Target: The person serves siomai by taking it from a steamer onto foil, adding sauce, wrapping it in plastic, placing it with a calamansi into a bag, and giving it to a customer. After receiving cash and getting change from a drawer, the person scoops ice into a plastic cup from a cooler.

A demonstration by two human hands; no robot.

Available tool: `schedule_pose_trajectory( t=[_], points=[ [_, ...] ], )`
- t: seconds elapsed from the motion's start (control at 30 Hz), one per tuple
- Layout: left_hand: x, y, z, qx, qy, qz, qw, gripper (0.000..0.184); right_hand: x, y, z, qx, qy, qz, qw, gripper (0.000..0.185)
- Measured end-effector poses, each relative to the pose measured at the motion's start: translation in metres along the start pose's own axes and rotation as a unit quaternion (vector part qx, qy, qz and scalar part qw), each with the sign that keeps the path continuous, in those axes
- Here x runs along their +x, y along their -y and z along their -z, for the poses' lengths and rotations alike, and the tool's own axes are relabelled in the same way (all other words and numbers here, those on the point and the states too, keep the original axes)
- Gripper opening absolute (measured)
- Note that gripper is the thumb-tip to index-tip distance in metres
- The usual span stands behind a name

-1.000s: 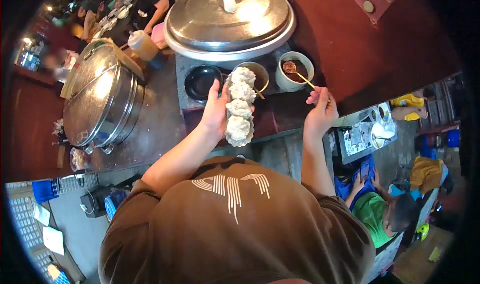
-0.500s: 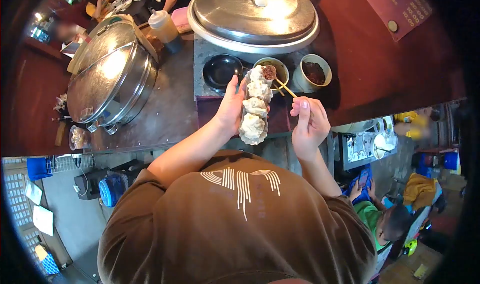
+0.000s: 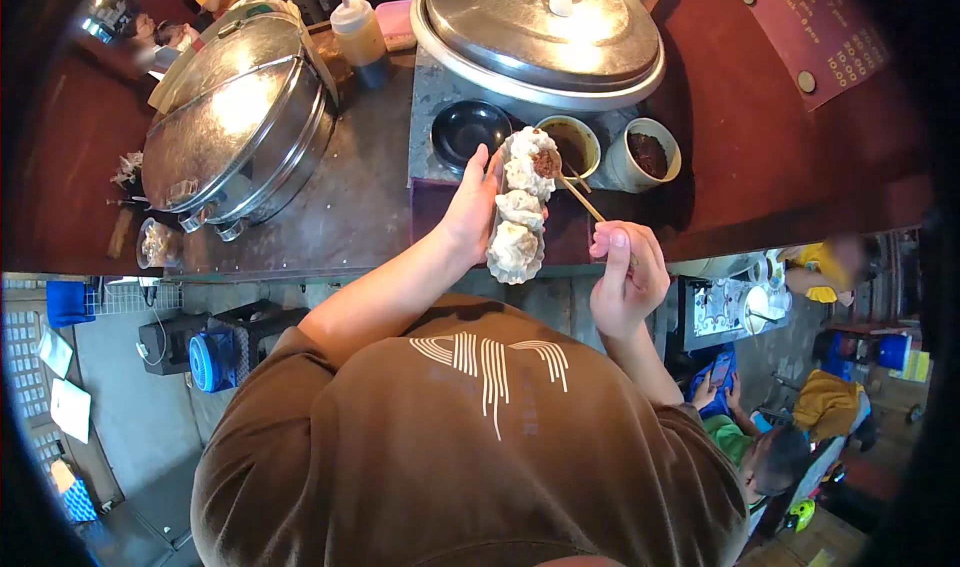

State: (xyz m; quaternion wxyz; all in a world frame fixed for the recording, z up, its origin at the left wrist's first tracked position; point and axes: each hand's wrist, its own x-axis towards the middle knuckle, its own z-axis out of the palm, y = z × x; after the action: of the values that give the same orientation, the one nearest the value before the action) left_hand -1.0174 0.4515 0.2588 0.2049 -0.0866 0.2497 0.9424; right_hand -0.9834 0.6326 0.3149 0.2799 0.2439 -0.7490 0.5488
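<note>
My left hand point(image 3: 472, 209) is wrapped round a narrow clear plastic tray point(image 3: 498, 265). Several pale dumplings point(image 3: 519, 208) sit in it in a row. My right hand point(image 3: 631, 275) pinches the thin wooden handle of a small spoon point(image 3: 583, 202). Dark reddish-brown paste point(image 3: 545, 163) is at the spoon's tip, against the right side of the upper dumplings; the spoon's bowl is hard to make out. Just beyond the tray stand a cup of brown sauce point(image 3: 590, 165) with another stick in it, a cup of dark chili paste point(image 3: 648, 155) and a black bowl point(image 3: 466, 137).
A large lidded steel pot point(image 3: 510, 42) stands behind the cups. To the left are a round metal steamer point(image 3: 235, 117), a squeeze bottle point(image 3: 358, 35) and a small clear cup point(image 3: 158, 243) on the brown counter point(image 3: 365, 182). Another person point(image 3: 765, 457) sits at lower right.
The paste at the spoon's tip has moved from the farthest dumpling a little nearer to me, towards the second one. The whole view has shifted slightly.
</note>
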Motion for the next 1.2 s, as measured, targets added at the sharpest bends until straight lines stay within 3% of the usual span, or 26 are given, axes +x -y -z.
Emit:
schedule_pose_trajectory(
  t=[0.67, 0.87, 1.2],
  points=[
    [-0.002, -0.008, 0.006, 0.0, -0.033, -0.071, 0.997, 0.06, -0.018, 0.026, 0.007, -0.022, 0.042, 0.063, 0.997, 0.012],
    [0.001, -0.015, 0.016, -0.001, -0.045, -0.072, 0.996, 0.058, -0.027, 0.034, 0.011, 0.005, 0.086, 0.033, 0.996, 0.01],
    [0.005, -0.017, 0.022, -0.008, -0.053, -0.072, 0.996, 0.056, -0.025, 0.03, 0.01, -0.017, 0.13, 0.105, 0.986, 0.004]
  ],
)
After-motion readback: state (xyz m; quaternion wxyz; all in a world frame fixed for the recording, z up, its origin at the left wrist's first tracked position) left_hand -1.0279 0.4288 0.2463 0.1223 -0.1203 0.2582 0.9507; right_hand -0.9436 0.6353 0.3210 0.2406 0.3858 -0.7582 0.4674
